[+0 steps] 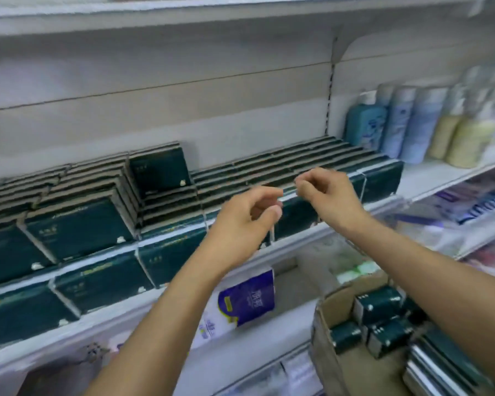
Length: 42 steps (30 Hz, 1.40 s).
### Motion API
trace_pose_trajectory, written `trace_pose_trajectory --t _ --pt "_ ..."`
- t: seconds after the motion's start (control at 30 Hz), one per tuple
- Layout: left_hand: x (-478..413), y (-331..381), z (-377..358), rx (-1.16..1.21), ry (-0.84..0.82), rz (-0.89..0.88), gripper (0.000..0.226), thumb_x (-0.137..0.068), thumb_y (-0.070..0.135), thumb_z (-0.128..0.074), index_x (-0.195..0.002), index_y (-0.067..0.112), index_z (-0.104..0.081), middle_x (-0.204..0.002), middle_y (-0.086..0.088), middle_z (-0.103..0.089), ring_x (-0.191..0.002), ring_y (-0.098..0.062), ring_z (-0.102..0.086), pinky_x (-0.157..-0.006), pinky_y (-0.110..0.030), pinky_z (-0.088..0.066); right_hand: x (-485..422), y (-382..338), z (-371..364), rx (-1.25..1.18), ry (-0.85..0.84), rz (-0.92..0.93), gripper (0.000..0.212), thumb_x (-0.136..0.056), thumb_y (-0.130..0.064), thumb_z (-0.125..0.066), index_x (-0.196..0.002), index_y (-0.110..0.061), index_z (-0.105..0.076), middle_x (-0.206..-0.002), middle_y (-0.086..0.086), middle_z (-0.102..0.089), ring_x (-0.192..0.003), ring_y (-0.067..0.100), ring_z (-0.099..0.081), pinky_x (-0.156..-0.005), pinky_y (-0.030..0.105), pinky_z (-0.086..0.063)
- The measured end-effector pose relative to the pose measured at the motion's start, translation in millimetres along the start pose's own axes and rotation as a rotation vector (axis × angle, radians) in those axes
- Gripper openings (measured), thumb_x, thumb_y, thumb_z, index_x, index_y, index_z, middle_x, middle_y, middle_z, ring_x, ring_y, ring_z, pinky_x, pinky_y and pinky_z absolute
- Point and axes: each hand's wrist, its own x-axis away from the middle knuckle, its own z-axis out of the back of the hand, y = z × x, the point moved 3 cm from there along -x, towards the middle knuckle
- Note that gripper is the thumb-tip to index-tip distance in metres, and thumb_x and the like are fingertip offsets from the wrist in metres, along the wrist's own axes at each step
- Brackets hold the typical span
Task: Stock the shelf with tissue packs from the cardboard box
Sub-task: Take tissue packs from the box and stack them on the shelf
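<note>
Dark green tissue packs (80, 224) fill the white shelf (297, 238) in rows, stacked higher at the left. One pack (159, 170) stands upright at the back. My left hand (246, 221) and my right hand (329, 195) hover just above the front row near the shelf's middle, fingers loosely curled, holding nothing. At the lower right the cardboard box (335, 304) holds several more green packs (380, 307).
Bottles (423, 124) in blue, white and yellow stand on the shelf section to the right. A purple-and-white tissue bag (240, 304) sits on the lower shelf under my left arm. Other wrapped goods fill the lower right shelves.
</note>
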Motion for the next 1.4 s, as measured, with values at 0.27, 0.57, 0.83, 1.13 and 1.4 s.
trace_pose_trajectory --t 0.27,0.57,0.83,1.13,1.4 --pt "31 -46 -144 -0.041 -0.317 0.212 0.035 -0.095 0.019 -0.058 -0.129 0.014 -0.058 -0.122 0.001 -0.064 -0.103 -0.004 -0.057 -0.087 -0.005 -0.039 95 88 65 0.018 0.069 -0.254 0.025 -0.094 -0.013 -0.060 -0.069 -0.014 -0.063 -0.066 0.002 -0.062 -0.061 0.007 -0.055 -0.064 0.022 -0.045" --pt "66 -124 -235 -0.185 -0.340 0.487 0.063 -0.085 0.036 -0.063 -0.142 0.025 -0.039 -0.140 0.002 -0.043 -0.126 -0.016 -0.042 -0.107 -0.037 -0.040 180 193 84 0.128 -0.045 -0.591 0.008 -0.092 -0.012 -0.062 -0.090 -0.017 -0.068 -0.086 -0.001 -0.067 -0.083 0.010 -0.061 -0.081 0.026 -0.049" --pt "84 -154 -270 -0.453 -0.467 0.439 0.095 -0.087 0.025 -0.063 -0.155 0.020 0.002 -0.162 0.008 0.010 -0.148 -0.010 -0.006 -0.116 -0.025 -0.021 191 265 74 0.588 -0.348 -0.594 0.034 -0.091 -0.016 -0.063 -0.124 -0.016 -0.056 -0.139 0.010 -0.043 -0.122 0.026 -0.047 -0.099 0.043 -0.046" --pt "86 -153 -267 -0.488 -0.467 0.396 0.089 -0.088 0.026 -0.064 -0.155 0.021 -0.006 -0.162 0.010 0.006 -0.147 -0.010 -0.015 -0.113 -0.025 -0.027 169 295 48 1.006 -0.614 -0.305 0.062 -0.084 -0.016 -0.063 -0.140 -0.017 -0.038 -0.136 0.007 -0.044 -0.126 0.027 -0.037 -0.101 0.038 -0.037" --pt "83 -150 -267 -0.485 -0.460 0.430 0.085 -0.089 0.023 -0.063 -0.155 0.021 -0.009 -0.162 0.010 0.004 -0.147 -0.013 -0.018 -0.114 -0.027 -0.029 172 295 41 1.217 -0.695 -0.204 0.043 -0.084 -0.031 -0.063 -0.126 -0.025 -0.052 -0.123 0.007 -0.044 -0.122 0.028 -0.037 -0.114 0.046 -0.023"
